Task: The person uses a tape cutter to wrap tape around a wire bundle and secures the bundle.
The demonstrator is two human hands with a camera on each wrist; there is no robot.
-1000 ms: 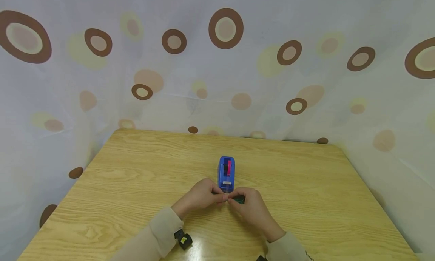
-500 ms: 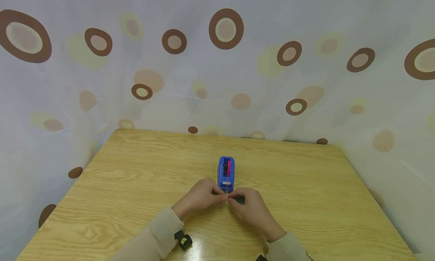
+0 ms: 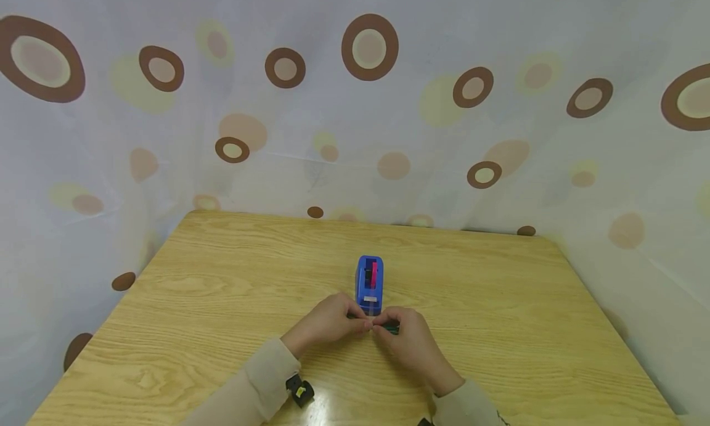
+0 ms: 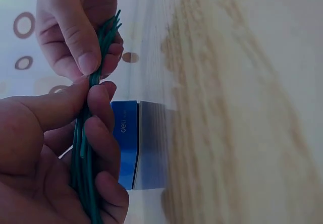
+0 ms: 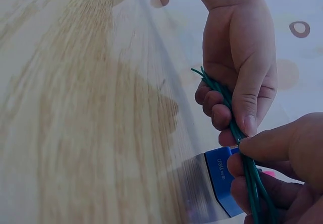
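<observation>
Left hand point(image 3: 331, 318) and right hand point(image 3: 410, 339) meet fingertip to fingertip, lower center of the head view, both above the desk point(image 3: 222, 278). Left hand's grip: fingers curled round a bundle of green wires point(image 4: 82, 153), thumb pressing on it. Right hand's grip: also grasping the wires, thumb and fingers pinching right beside the left's. Wires run down the left half of the left wrist view and from mid to lower right in the right wrist view, loose ends fanning out. Blue dispenser point(image 3: 370, 293) stands upright on the desk just beyond the fingers, a bit below center in the head view, lettered "deli" in the wrist views. Pink roll point(image 3: 374, 275) sits in its slot; faint clear tape point(image 3: 371, 309) stretches from the pale cutter point(image 3: 370, 299) toward the fingertips, end hidden there. Cream sleeves point(image 3: 269, 373), black wrist gear point(image 3: 301, 391) at bottom. Pale curtain point(image 3: 310, 105) with brown rings fills the upper half.
</observation>
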